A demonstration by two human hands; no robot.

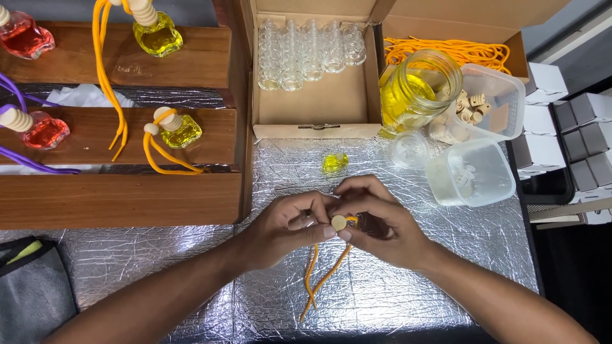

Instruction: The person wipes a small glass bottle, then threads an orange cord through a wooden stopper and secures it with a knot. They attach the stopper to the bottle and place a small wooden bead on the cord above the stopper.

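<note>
Both hands meet over the middle of the foil-covered worktop (395, 280): the left hand (287, 226) and the right hand (376, 223) are closed in a pinch on a small round pale wooden cap (338, 222), from which a looped orange cord (319, 274) trails toward the near edge. It looks like the cord is being seated in the cap; the next move would seem to call for a steady fingertip hold while the loop is drawn snug. Just beyond the hands lies a small yellow-filled glass bottle (335, 162), apart from them. Farther back stand an open cardboard box of empty clear bottles (312, 51), a glass jar of yellow liquid (417, 89) and clear plastic tubs (475, 172); at left, stepped wooden shelves (121, 197) carry finished yellow and red bottles. Nothing lies between the hands and the small bottle.
</note>
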